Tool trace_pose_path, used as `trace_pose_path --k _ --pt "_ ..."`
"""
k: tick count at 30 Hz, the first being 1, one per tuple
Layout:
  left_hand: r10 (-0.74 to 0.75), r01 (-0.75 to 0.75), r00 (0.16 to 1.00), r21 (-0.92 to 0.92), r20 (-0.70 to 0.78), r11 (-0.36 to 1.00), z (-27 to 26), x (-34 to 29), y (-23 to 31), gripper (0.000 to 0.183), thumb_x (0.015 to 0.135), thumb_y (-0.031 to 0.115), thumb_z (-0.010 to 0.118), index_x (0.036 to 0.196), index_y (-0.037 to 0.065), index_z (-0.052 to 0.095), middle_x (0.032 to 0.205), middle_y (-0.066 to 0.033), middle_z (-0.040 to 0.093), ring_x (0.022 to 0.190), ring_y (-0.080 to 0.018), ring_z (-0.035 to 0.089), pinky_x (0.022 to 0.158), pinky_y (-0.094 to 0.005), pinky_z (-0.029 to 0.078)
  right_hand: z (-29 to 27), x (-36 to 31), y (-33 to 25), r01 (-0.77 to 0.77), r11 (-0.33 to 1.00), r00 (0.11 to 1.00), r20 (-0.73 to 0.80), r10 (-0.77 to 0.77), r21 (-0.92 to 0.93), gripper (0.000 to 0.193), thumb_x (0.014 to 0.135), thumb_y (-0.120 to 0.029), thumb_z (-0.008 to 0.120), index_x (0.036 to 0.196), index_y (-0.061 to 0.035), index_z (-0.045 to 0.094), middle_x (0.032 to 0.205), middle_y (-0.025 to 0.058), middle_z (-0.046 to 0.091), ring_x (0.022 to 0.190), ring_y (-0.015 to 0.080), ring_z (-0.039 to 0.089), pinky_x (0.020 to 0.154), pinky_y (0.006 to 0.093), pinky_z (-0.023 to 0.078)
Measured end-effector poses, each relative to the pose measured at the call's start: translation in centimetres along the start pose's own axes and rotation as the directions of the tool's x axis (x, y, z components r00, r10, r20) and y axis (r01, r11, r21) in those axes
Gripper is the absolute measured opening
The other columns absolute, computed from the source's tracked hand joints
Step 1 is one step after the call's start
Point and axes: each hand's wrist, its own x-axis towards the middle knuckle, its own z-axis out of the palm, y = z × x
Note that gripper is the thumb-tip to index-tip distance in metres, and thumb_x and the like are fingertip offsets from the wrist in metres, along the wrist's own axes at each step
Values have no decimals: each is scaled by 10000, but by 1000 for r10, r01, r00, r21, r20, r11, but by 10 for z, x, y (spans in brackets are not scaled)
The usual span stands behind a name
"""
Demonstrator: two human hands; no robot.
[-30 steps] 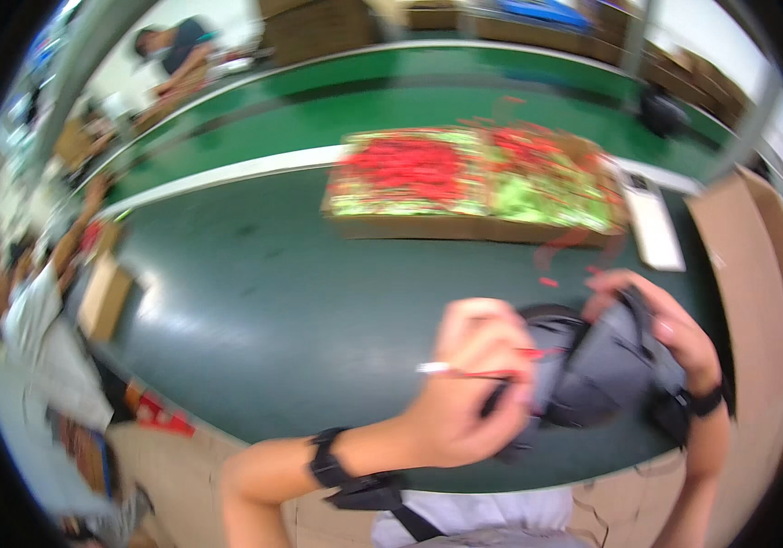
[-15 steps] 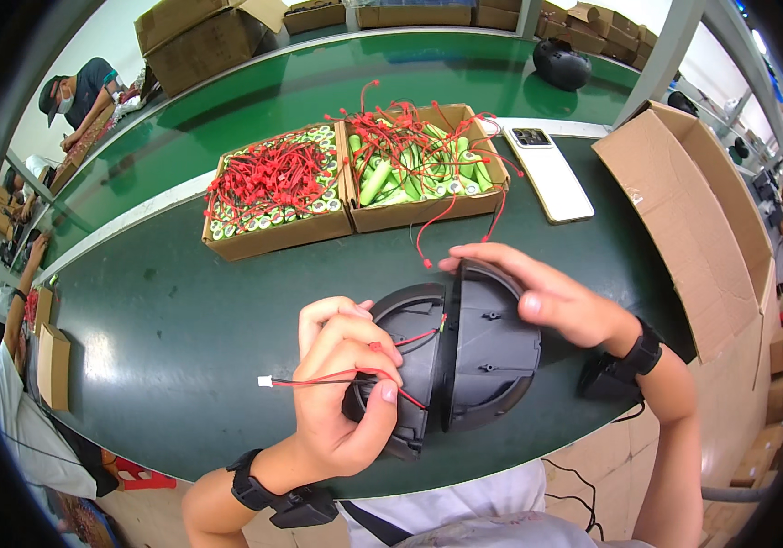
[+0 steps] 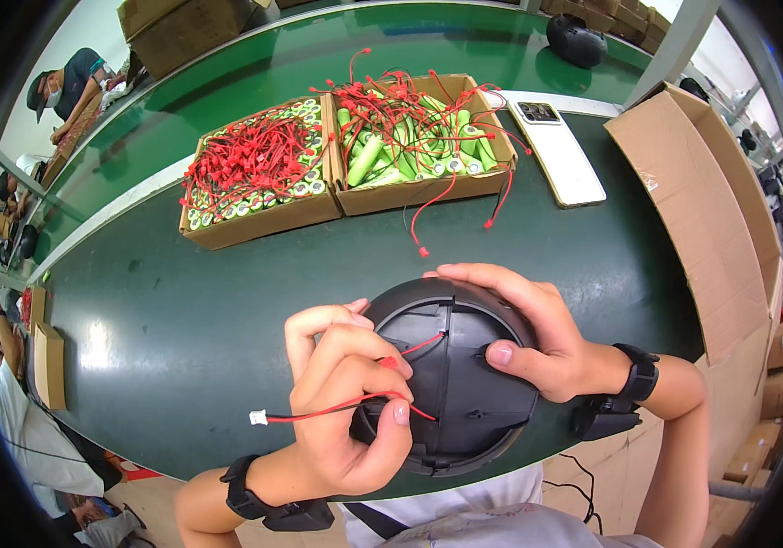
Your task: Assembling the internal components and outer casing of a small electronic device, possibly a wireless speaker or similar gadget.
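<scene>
A round black plastic housing [image 3: 473, 393] made of two halves stands near the front edge of the bench, its ribbed inner side facing up. The halves now meet along a seam down the middle. My right hand [image 3: 551, 352] grips the right half, thumb on the rim and fingers over the far side. My left hand [image 3: 341, 393] is closed by the left half, pinching a red and black wire pair [image 3: 318, 414] that ends in a white connector [image 3: 258, 417]. A second red lead [image 3: 423, 345] runs from the seam towards the left fingers, which hide part of that half.
Two cardboard trays of green battery cells [image 3: 263, 228] [image 3: 428, 194] with red-plugged leads stand beyond my hands. A white phone [image 3: 567, 164] lies right of them, beside a large open carton [image 3: 693, 219]. A green conveyor [image 3: 336, 55] crosses behind; another person [image 3: 76, 87] works far left.
The right half has swung in against the left half, closing the gap between them. My right thumb has come down onto its rim. My left hand keeps its hold on the wires.
</scene>
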Motion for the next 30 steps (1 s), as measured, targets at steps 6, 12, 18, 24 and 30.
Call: trace_pose_path --k 6,12,18,24,30 --pt "19 -20 999 21 50 1000 0 0 0 28 731 91 541 732 78 566 843 -82 557 932 -275 392 964 -504 357 -4 0 -1 -2 1000 1000 17 3 -31 572 841 -214 614 1314 32 408 1156 202 591 1036 300 614 895 349 461" --pt "-24 23 1000 25 19 999 0 1 2 113 588 43 574 696 78 584 835 -63 579 960 -300 412 914 -488 392 -2 0 3 17 999 1000 -4 -17 -45 566 836 -214 619 1305 33 421 1182 211 576 1059 315 604 908 356 454" --pt "-9 7 999 34 48 999 -2 3 2 112 587 44 581 692 83 590 828 -61 582 953 -301 421 908 -486 399 -1 8 11 174 983 985 7 -174 -57 580 848 -211 595 1330 39 391 1265 211 521 1169 323 533 997 383 390" --pt "-5 4 999 14 37 1000 0 2 3 98 597 57 584 690 86 592 825 -62 581 939 -302 428 905 -483 400 0 6 8 62 982 992 94 -80 178 594 851 -209 585 1347 34 369 1311 208 482 1210 307 497 1019 382 369" --pt "-11 11 1000 -24 -2 1000 2 -1 2 93 610 94 580 702 92 592 832 -59 579 940 -299 418 908 -483 388 11 5 6 58 963 998 5 -62 262 605 841 -223 568 1334 66 368 1275 215 510 1174 311 525 1008 375 381"
